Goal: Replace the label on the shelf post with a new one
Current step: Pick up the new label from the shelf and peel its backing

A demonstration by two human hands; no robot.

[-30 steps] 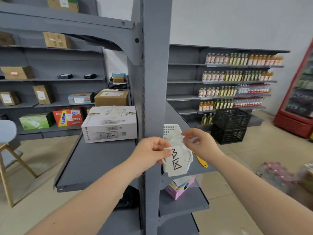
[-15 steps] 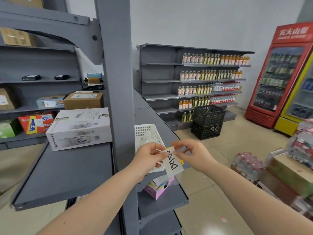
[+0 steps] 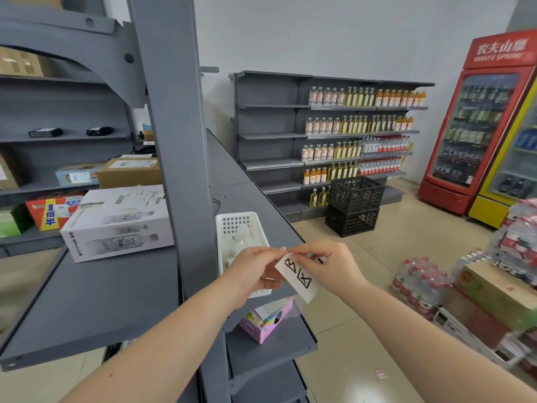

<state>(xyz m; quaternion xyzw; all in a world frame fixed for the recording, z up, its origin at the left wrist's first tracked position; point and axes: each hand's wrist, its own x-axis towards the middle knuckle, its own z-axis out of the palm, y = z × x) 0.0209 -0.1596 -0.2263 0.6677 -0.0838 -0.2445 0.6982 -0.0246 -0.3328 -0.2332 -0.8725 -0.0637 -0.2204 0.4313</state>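
While both hands pinch its top edge, I see the flat white paper label (image 3: 297, 276) with black handwritten marks hanging at four o'clock from the matte grey metal shelf post (image 3: 177, 158). The left hand (image 3: 255, 270) and right hand (image 3: 328, 264) now sit closer together than before, in front of the perforated white plastic basket (image 3: 236, 225).

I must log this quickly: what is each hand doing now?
Left hand: closed, pinching the label at its top edge.
Right hand: closed, pinching the same label.
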